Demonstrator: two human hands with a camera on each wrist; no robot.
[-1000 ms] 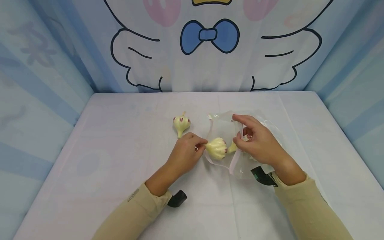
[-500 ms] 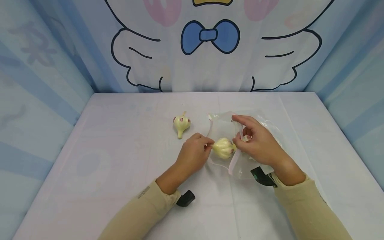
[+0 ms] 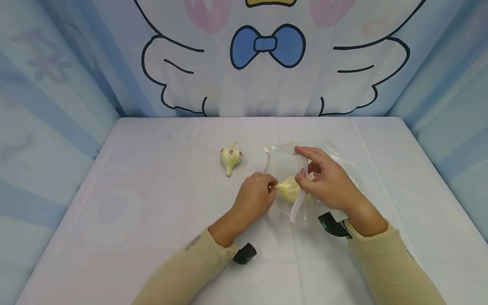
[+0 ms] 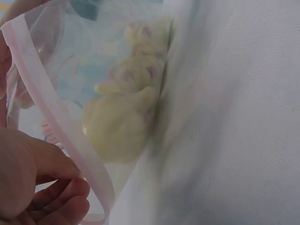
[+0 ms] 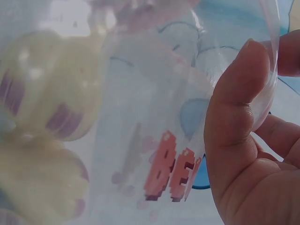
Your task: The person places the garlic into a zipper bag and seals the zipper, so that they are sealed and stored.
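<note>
My left hand (image 3: 253, 192) pinches the stem of a pale yellow garlic bulb (image 3: 288, 188), whose rounded end lies inside the mouth of a clear zip bag (image 3: 281, 159). My right hand (image 3: 331, 180) holds up the bag's near edge, a pink zip strip (image 3: 298, 207), between thumb and fingers. The left wrist view shows garlic bulbs (image 4: 117, 126) through the plastic, the fingertips right at the pink strip. Seen by the right wrist camera, purple-marked garlic (image 5: 51, 89) lies inside, and red letters (image 5: 161, 166) are printed on the bag. The right fingers partly hide the contents.
Another garlic bulb (image 3: 230, 159) lies on the white-covered table (image 3: 133, 190), left of the bag and beyond the left hand. Patterned fabric (image 3: 267, 89) stands behind the table, and blue-and-white curtains (image 3: 49, 127) flank both sides.
My left hand has moved right with the garlic bulb, bringing it from the bag's opening to behind the pink strip. The right hand has stayed almost still, and the loose bulb lies where it was.
</note>
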